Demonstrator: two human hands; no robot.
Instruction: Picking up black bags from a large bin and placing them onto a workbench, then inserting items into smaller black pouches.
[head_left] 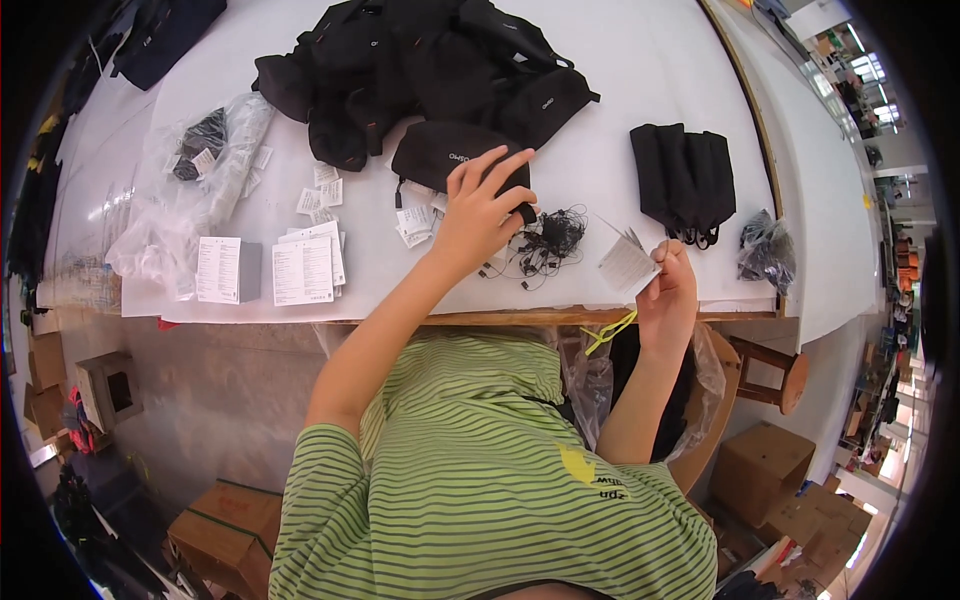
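A black zip pouch with pale lettering lies before me on the white table. My left hand reaches over its right end, longer fingers spread across the fabric. The thumb and forefinger close on a black bit at that end, seemingly part of the pouch. My right hand is raised near the table's front edge, pinching a small stack of printed paper tags between thumb and fingers. A yellow-green cord hangs just below it. Between my hands sits a tangle of thin black cords.
More black pouches are heaped at the back; a neat black stack lies right, near a small bagged bundle. Leftward are clear plastic bags, printed cards and white labels. Cardboard boxes stand below.
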